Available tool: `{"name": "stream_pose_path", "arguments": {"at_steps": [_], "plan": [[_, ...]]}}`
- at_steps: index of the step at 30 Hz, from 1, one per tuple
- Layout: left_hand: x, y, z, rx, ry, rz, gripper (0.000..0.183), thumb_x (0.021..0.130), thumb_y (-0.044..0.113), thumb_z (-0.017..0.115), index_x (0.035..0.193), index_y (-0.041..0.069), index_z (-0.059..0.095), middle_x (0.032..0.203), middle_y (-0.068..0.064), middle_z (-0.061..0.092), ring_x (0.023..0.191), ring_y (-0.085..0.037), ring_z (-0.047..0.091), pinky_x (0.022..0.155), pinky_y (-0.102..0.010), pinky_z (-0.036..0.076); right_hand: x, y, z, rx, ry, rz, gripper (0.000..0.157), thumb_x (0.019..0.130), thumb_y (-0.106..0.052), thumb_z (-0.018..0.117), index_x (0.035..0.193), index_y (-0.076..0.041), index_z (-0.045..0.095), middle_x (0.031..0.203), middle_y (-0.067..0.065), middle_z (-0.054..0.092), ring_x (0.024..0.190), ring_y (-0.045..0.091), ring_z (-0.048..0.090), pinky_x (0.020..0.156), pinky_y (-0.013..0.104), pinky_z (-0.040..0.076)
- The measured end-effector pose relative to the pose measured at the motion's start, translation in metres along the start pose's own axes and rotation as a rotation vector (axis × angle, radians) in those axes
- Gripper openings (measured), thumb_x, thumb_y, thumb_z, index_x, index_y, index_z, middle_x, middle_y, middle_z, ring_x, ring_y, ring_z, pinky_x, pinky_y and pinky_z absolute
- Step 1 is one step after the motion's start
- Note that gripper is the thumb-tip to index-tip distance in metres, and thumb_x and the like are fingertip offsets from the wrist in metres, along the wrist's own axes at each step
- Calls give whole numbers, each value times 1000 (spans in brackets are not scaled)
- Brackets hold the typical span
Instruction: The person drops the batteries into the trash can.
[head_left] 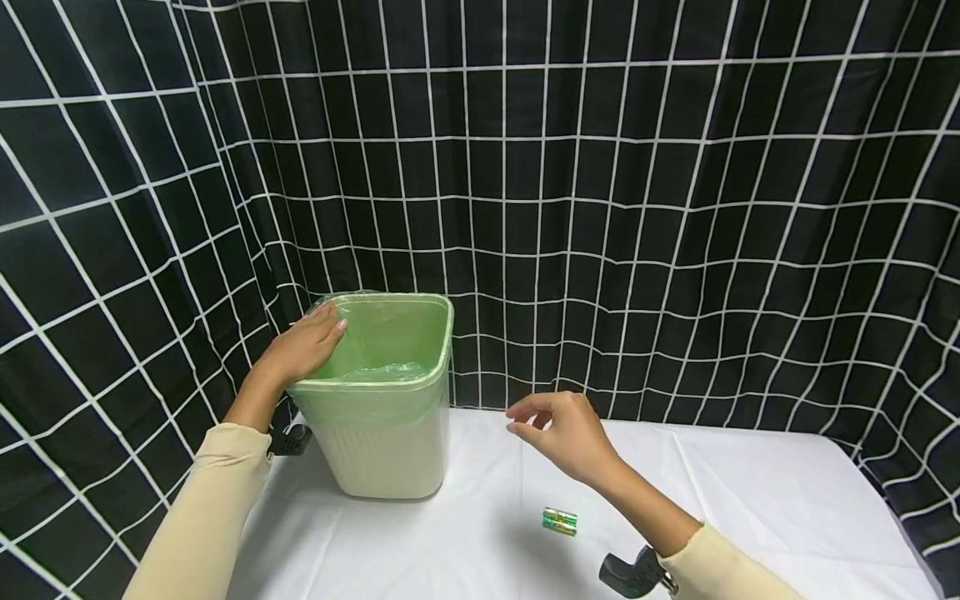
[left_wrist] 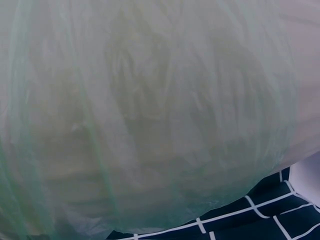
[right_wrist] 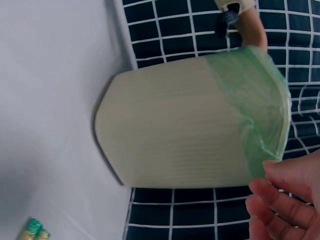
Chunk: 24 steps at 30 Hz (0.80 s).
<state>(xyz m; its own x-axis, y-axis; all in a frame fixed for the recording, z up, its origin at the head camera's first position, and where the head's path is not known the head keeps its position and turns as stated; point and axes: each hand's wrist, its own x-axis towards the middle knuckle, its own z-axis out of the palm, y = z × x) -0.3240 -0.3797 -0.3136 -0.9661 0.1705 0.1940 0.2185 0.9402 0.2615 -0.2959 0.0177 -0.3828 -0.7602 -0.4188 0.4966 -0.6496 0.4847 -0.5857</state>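
A cream waste bin (head_left: 382,450) stands upright on the white cloth, with a thin green bag (head_left: 397,408) lining it and folded over its rim. My left hand (head_left: 307,337) rests on the left side of that rim, fingers fairly straight and pointing toward the back. In the left wrist view the bag (left_wrist: 150,125) over the bin fills most of the picture. To the right of the bin, my right hand (head_left: 566,433) hovers with fingers loosely bent and nothing between them. Below it lie two small green-and-gold cylinders (head_left: 560,522), which look like batteries, side by side.
A white cloth (head_left: 720,500) covers the table. Black curtain (head_left: 570,208) with a white grid hangs behind and along the left side, close to the bin. A dark wrist camera mount (head_left: 630,575) sits beneath the right wrist.
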Motion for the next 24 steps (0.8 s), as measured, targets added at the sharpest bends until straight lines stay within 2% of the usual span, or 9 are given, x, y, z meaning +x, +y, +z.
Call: {"name": "stream_pose_path", "arguments": {"at_steps": [5,14,24], "plan": [[0,-2,1,3,-10,-3,62,113,32,22,153,-16,21,163,-31,15,152,-45,13,124,-54,13,-15,9,0,21,-7,34,11,84,-7,82,90,-17,81,88,-7,77,71,10,65,56,24,51],[0,0,-2,0,-8,1,63,113,32,22,153,-16,20,163,-31,15,153,-45,12,124,-54,13,-35,20,-1,15,0,60,12,83,-6,82,88,-17,80,90,-4,77,69,5,63,58,23,51],[0,1,-1,-2,-12,7,61,113,29,24,153,-16,21,163,-31,15,152,-46,13,124,-54,13,-52,33,3,6,-3,142,15,81,-7,83,86,-20,80,82,-14,74,68,5,63,58,23,51]]}}
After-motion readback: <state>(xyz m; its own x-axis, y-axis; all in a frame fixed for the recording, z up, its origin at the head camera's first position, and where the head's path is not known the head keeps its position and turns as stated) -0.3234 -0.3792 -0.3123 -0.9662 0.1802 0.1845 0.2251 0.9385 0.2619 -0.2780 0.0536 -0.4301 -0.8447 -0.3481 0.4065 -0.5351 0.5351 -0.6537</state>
